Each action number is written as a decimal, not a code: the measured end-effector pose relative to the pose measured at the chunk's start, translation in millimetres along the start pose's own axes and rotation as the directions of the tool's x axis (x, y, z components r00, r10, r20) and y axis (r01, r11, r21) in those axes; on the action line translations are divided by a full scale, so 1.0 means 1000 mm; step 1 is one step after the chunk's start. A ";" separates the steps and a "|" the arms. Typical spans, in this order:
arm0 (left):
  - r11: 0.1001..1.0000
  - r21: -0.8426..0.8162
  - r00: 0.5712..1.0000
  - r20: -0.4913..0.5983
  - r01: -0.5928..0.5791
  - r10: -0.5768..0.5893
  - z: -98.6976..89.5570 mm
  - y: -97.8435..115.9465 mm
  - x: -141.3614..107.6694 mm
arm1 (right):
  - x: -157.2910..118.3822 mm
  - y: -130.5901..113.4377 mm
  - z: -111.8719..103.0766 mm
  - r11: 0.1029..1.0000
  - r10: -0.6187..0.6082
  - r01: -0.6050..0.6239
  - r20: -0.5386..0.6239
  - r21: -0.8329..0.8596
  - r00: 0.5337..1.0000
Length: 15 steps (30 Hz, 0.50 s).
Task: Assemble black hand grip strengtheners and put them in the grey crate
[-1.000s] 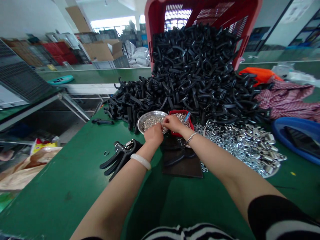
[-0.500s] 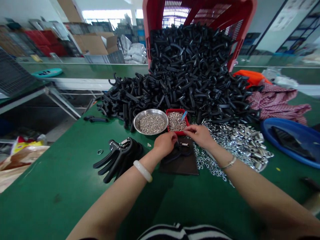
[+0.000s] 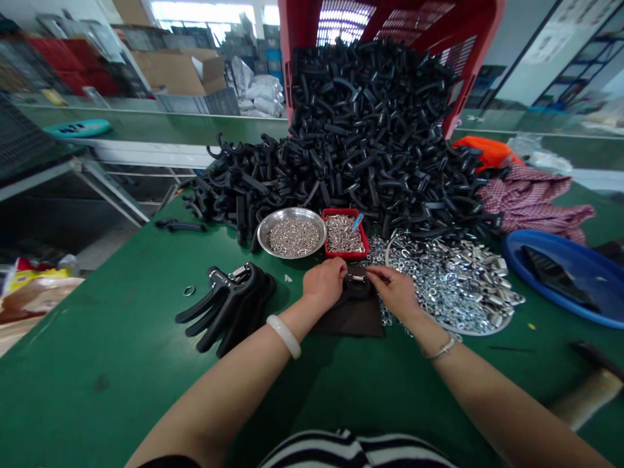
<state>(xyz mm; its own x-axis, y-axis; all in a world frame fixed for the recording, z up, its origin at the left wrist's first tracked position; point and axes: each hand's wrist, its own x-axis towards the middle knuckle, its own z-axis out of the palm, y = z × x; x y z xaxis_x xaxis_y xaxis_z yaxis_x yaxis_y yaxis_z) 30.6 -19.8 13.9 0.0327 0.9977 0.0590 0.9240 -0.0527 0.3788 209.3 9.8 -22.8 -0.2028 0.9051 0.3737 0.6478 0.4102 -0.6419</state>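
Black hand grip (image 3: 358, 289) lies on a dark mat near the middle of the bench, between the two hands.

The green bench (image 3: 117, 383) is the biggest thing. A huge heap of black handles (image 3: 370, 156) covers its back part. A big red basket (image 3: 287, 71) stands tipped at the back, and black handles fill it and spill out. A shiny heap of metal rings and tubes (image 3: 458, 286) sits to the right of the mat. A round blue tray (image 3: 592, 292) lies by the right edge of the bench, with a flat black thing in it. A red and white checked cloth (image 3: 541, 198) lies behind the tray. A row of black grips (image 3: 229, 302) lies left of the mat, side by side and touching, toward the left edge. A hammer (image 3: 597, 377) lies in front of the tray, toward the near right corner.

The dark mat (image 3: 361, 322) is flat under the grip. A round metal bowl (image 3: 263, 240) full of tiny metal bits sits behind it, a bit left. The left hand (image 3: 324, 284) is curled at the left side of the grip; I cannot tell what its fingertips hold. The right hand (image 3: 397, 292) has its thumb and finger pinched together by the right end of the spring; what is in the pinch is too small to tell. A red box (image 3: 347, 257) of metal pins sits just beside the bowl. The grip's silver spring (image 3: 359, 278) shows between the hands. One loose ring (image 3: 189, 291) lies left of the row.
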 end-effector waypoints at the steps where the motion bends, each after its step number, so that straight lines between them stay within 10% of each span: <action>1: 1.000 0.003 1.000 -0.004 0.004 -0.004 0.000 0.000 0.000 | -0.001 0.001 0.001 1.000 -0.008 0.008 -0.009 0.006 1.000; 15: 0.999 0.019 0.999 0.014 0.034 -0.034 -0.001 0.004 -0.002 | -0.002 0.000 -0.003 0.872 -0.382 0.394 0.098 -0.291 0.919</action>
<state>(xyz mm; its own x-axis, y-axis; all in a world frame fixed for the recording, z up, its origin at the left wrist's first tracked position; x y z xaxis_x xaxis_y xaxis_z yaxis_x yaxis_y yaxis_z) 33.4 -22.5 16.3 0.0067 0.9994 0.0336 0.9315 -0.0184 0.3632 212.0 8.0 -21.5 -0.5057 0.6858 0.5234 0.6989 0.6814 -0.2175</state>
